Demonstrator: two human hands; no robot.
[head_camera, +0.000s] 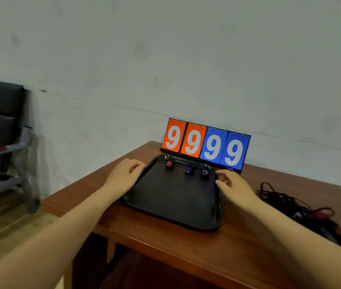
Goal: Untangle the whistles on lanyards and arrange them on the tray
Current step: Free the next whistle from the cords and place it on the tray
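A flip scoreboard with two orange and two blue cards stands against the pale, stained wall and reads "9 9 9 9" in white digits; no other writing is legible. Directly in front of it a black rectangular plastic tray lies on a reddish-brown wooden table. Three small whistles sit along the tray's far rim: a red-ringed one, a blue one and a purple-ringed one. The left hand rests on the tray's left edge with fingers curled over the rim; the right hand touches the right edge, fingers loosely bent, and whether it grips cannot be told. Right of the tray, a tangled heap of black and red lanyards lies on the table, blurred. Left of the tray, beyond the table edge, stand a dark padded metal-framed chair and wooden flooring.
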